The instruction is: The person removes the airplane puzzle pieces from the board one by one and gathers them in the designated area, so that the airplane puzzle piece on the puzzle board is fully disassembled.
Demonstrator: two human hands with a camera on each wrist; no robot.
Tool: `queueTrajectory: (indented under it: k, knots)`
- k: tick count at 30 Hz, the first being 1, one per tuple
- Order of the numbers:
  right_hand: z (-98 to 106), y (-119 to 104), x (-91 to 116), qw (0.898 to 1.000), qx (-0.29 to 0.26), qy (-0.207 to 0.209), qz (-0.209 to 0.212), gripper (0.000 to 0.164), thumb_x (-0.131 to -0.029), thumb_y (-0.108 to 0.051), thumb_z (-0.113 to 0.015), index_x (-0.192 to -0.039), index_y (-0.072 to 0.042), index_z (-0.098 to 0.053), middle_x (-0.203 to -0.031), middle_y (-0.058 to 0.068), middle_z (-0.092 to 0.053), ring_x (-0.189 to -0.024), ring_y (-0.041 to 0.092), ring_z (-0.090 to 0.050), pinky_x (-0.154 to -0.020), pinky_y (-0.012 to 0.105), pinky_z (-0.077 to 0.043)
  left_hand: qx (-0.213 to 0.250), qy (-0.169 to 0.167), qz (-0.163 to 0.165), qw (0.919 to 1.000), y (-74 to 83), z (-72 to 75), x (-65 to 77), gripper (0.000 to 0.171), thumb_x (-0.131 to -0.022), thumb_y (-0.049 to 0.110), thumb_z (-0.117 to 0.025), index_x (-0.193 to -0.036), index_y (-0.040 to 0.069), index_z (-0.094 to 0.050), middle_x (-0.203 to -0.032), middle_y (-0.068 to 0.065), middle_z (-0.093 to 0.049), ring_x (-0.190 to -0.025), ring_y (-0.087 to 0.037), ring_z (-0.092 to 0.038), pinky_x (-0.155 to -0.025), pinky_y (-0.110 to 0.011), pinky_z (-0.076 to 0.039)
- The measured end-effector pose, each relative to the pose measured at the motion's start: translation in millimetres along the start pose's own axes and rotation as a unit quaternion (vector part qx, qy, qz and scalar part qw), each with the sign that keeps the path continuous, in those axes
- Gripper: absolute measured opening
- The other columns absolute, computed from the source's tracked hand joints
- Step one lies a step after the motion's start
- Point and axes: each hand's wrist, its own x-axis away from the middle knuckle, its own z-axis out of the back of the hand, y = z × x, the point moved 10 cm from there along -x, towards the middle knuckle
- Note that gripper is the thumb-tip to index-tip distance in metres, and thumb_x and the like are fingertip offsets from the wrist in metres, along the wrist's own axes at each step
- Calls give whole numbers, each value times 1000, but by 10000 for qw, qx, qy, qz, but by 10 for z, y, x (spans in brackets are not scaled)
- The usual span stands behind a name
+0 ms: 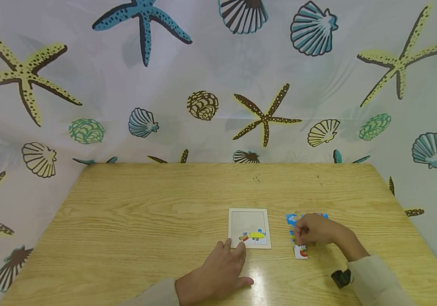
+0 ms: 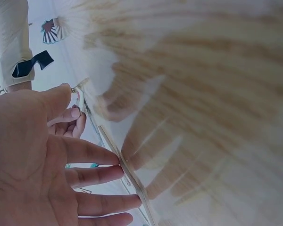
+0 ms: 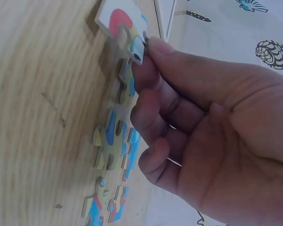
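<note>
A square white puzzle tray (image 1: 249, 210) lies on the wooden table, with a few joined pieces showing yellow and red shapes (image 1: 256, 235) along its lower side. My left hand (image 1: 222, 267) is at the tray's near edge; its straight fingertips touch the rim (image 2: 127, 176) in the left wrist view. Between thumb and index finger, my right hand (image 1: 316, 229) pinches a white and red jigsaw piece (image 3: 120, 21), tilted up from the table. Other loose jigsaw pieces (image 3: 114, 136) lie below that hand, partly hidden by it in the head view.
The wooden table (image 1: 146, 221) stretches to a back edge against a hanging cloth (image 1: 180, 76) printed with shells and starfish. Right of the tray, blue pieces (image 1: 291, 219) lie near the right hand. A black strap-like device (image 1: 341, 278) sits at the right wrist.
</note>
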Motion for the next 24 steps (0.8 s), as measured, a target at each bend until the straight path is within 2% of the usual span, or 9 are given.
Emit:
queueTrajectory:
  k: [9, 17, 24]
  knots:
    - [-36, 25, 4, 9996, 132, 218, -136, 9, -85, -2, -66, -78, -5, -62, -69, -1, -60, -60, 6, -47, -55, 20, -40, -53, 75, -8, 10000, 3, -16, 12, 73, -92, 68, -30, -125, 10, -61, -124, -1, -48, -115, -32, -57, -89, -36, -44]
    - [25, 12, 15, 9990, 238, 338, -142, 9, -84, -5, -69, -78, -6, -61, -69, -1, -59, -61, 7, -48, -56, 20, -41, -39, 32, 43, 10000, -5, -6, -15, 73, -92, 68, -30, -126, 10, -60, -126, -1, -48, -117, -31, -56, -91, -37, -44]
    - [93, -11, 7, 9987, 312, 369, -185, 9, -84, -5, -69, -78, -7, -62, -69, 0, -58, -60, 9, -47, -54, 22, -41, 257, 80, 68, 9996, -59, 1, -22, 71, -94, 64, -31, -129, 8, -56, -133, -6, -48, -121, -29, -53, -95, -37, -43]
